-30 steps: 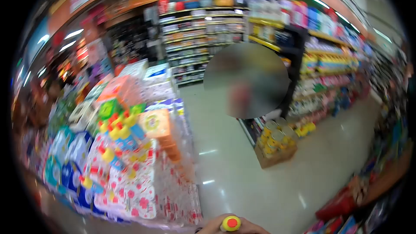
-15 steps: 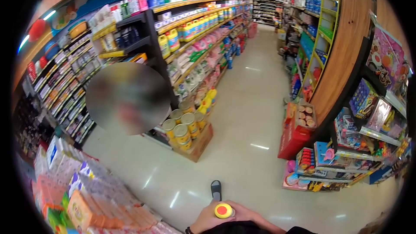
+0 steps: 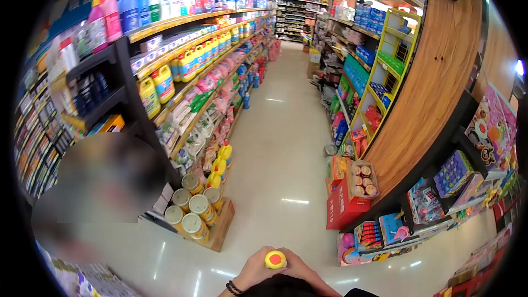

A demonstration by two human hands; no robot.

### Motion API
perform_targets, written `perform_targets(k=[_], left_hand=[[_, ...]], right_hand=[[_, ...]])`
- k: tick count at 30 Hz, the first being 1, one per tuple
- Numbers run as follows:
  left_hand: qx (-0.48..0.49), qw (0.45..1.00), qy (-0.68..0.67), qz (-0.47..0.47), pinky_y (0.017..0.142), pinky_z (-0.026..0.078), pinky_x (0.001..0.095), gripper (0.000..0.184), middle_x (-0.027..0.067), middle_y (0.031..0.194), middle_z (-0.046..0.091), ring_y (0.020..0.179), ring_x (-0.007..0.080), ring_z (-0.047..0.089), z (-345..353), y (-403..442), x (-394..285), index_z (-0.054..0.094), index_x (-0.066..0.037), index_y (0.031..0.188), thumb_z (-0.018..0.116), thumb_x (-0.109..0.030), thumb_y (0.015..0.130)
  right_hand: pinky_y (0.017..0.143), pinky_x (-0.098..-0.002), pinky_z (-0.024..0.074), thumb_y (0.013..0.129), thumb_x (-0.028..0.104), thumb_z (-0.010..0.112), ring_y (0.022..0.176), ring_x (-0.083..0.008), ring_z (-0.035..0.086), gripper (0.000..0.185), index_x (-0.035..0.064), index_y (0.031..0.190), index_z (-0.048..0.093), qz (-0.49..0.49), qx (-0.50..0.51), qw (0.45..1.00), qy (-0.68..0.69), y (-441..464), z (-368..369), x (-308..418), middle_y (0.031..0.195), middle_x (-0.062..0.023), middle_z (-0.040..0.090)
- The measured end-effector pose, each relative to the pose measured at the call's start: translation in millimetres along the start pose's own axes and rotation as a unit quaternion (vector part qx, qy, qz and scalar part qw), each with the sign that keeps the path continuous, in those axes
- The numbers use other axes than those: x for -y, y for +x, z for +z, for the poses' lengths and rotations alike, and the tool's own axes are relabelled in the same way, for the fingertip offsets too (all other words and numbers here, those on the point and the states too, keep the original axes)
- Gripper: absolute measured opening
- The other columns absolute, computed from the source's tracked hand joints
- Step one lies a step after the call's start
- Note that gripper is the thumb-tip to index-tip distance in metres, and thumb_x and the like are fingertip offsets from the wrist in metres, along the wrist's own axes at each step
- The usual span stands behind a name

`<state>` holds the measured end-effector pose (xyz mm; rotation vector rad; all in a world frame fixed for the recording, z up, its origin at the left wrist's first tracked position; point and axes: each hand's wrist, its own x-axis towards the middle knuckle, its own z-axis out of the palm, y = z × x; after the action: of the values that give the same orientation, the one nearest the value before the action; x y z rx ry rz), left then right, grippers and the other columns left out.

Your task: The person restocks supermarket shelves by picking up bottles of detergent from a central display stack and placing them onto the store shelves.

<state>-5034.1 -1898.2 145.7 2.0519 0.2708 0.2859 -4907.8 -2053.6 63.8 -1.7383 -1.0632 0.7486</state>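
At the bottom centre, a bottle with a yellow cap and a red-orange top [image 3: 275, 259] is seen from above, close to my body. My left hand [image 3: 254, 268] wraps its left side, with dark beads on the wrist. Around the right side of the same bottle my right hand [image 3: 298, 267] is closed. Most of the bottle's body is hidden below the cap and behind the hands.
Shelves of detergent jugs [image 3: 187, 65] line the aisle's left side. A cardboard box [image 3: 223, 225] of cans stands at their end. On the right are a red box [image 3: 344, 204], a wooden panel [image 3: 440, 93] and toy shelves [image 3: 393, 228]. Blurred patches cover the lower left.
The view has swung right, from the stacked packages to the aisle, which now lies straight ahead. Both hands stay around the bottle, and more of them shows than a second ago.
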Motion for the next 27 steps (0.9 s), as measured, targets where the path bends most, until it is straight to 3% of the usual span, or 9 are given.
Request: perform_targets(k=[5,6,9,12,13,19,21,25,27], left_hand=[[0.082,0.997,0.0,-0.014,0.087,0.056,0.0395,0.058,0.0138,0.111,0.067,0.1,0.035,0.068,-14.5,83.7,27.6,0.061,-0.005,0.116,0.089,-0.038,0.077],[0.087,0.996,-0.021,-0.014,0.087,0.056,0.0398,0.059,0.0146,0.111,0.067,0.101,0.0351,0.068,-17.5,101.2,33.3,0.061,-0.005,0.117,0.09,-0.037,0.076],[0.108,0.993,-0.01,-0.044,0.086,0.056,0.0395,0.061,0.0149,0.11,0.068,0.1,0.0347,0.069,-26.6,164.8,53.8,0.061,-0.005,0.118,0.091,-0.037,0.075],[0.091,0.995,0.023,-0.015,0.083,0.057,0.0391,0.061,0.0144,0.107,0.069,0.097,0.0342,0.07,-42.0,246.1,86.5,0.062,-0.005,0.117,0.091,-0.036,0.074],[0.082,0.996,0.03,-0.009,0.083,0.057,0.0391,0.061,0.0141,0.106,0.069,0.097,0.0337,0.07,-50.2,274.9,93.5,0.062,-0.005,0.117,0.092,-0.035,0.073],[0.024,0.995,0.069,0.066,0.086,0.056,0.0387,0.062,0.0128,0.107,0.069,0.099,0.0299,0.069,-115.3,449.6,126.2,0.063,-0.004,0.119,0.095,-0.023,0.069],[0.013,0.998,0.018,0.06,0.085,0.056,0.0428,0.062,0.0159,0.111,0.07,0.101,0.0375,0.069,-137.3,500.4,125.6,0.061,-0.006,0.124,0.092,-0.023,0.073],[0.041,0.996,-0.031,0.079,0.099,0.052,0.0401,0.062,0.0151,0.125,0.066,0.118,0.0323,0.063,-165.1,589.7,136.3,0.062,-0.005,0.126,0.09,-0.01,0.071],[0.075,0.99,-0.114,0.03,0.102,0.05,0.0394,0.062,0.0134,0.127,0.066,0.121,0.031,0.062,-167.3,630.5,168.6,0.062,-0.005,0.127,0.087,-0.006,0.071]], right_hand=[[0.096,-0.0389,0.0489,0.083,0.025,0.081,0.112,-0.0302,0.064,0.051,0.0018,0.121,0.058,0.075,-0.008,0.997,0.017,57.8,-27.2,-15.9,0.117,-0.0165,0.065],[0.099,-0.0421,0.0491,0.082,0.027,0.082,0.119,-0.0345,0.062,0.061,0.0057,0.132,0.055,0.077,0.011,0.997,0.003,71.7,-36.2,-23.6,0.126,-0.0176,0.063],[0.098,-0.0429,0.0493,0.08,0.027,0.082,0.118,-0.0364,0.062,0.062,0.0055,0.132,0.055,0.093,0.043,0.994,-0.026,129.6,-74.0,-30.7,0.125,-0.0184,0.063],[0.098,-0.0439,0.0492,0.078,0.026,0.083,0.115,-0.0377,0.061,0.065,0.0048,0.132,0.055,0.044,0.037,0.997,-0.058,209.7,-105.9,-62.1,0.122,-0.0189,0.063],[0.094,-0.0407,0.0496,0.08,0.032,0.083,0.107,-0.0323,0.064,0.055,0.0033,0.12,0.06,0.001,-0.002,1.0,-0.022,237.8,-119.7,-62.9,0.113,-0.0181,0.065],[0.099,-0.043,0.0488,0.073,0.026,0.086,0.114,-0.0343,0.06,0.064,0.0038,0.127,0.058,-0.059,0.011,0.998,0.014,428.1,-209.0,-64.0,0.119,-0.0174,0.063],[0.099,-0.0441,0.0488,0.068,0.026,0.088,0.115,-0.0357,0.059,0.07,0.0052,0.128,0.059,-0.106,-0.014,0.994,0.011,484.2,-228.7,-74.2,0.123,-0.0163,0.062],[0.1,-0.044,0.0488,0.066,0.026,0.088,0.117,-0.0351,0.059,0.071,0.0063,0.128,0.059,-0.148,-0.015,0.986,-0.079,570.8,-274.1,-92.6,0.126,-0.0152,0.061],[0.1,-0.0439,0.0488,0.066,0.026,0.088,0.117,-0.0349,0.059,0.07,0.0063,0.128,0.059,-0.143,-0.021,0.985,-0.099,601.7,-296.9,-97.4,0.126,-0.0147,0.061]])
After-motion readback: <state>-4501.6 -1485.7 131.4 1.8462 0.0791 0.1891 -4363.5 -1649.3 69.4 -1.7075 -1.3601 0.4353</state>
